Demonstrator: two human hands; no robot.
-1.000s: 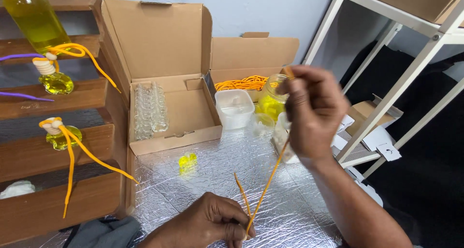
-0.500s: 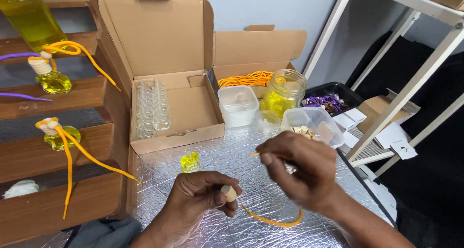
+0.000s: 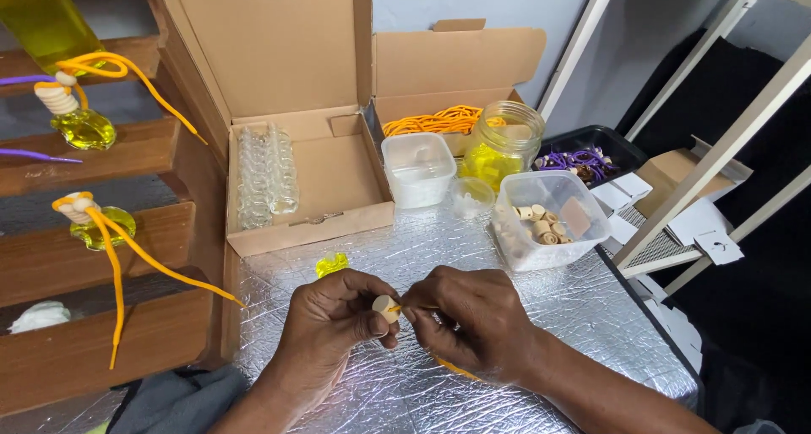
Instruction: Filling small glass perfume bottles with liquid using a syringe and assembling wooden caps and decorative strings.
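Head view, left hand: my left hand (image 3: 334, 328) pinches a small pale wooden bead (image 3: 386, 305) between thumb and forefinger, hole turned toward the other hand so the cord end can meet it.
Head view, right hand: my right hand (image 3: 473, 320) is closed narrow on the orange cord (image 3: 456, 368), gripping close to the tip so the end stays stiff; the tip sits right at the bead.
Cord: the loose length trails out under my right wrist onto the silver foil mat (image 3: 583, 316).
Bead's place: between my two hands, low and centre, lifted just off the mat.
Beyond my right hand: clear tub of wooden beads (image 3: 549, 218), kept within easy reach; past it a glass jar of yellow liquid (image 3: 504, 147) and a bundle of orange cords (image 3: 431, 121) in a small box.
Beyond my left hand: open cardboard box (image 3: 296, 163) with a row of empty glass bottles (image 3: 266, 176); one small yellow piece (image 3: 332, 264) lies just ahead of my knuckles.
Far left of my left hand: wooden steps (image 3: 127, 151) carrying finished bottles with orange cords.
Change, half a second back: my hands were apart, the cord looped loose below them; now they have closed together at the bead.
Change, one second back: my right hand was raised near the jar, drawing the cord up taut; it has dropped to the mat.
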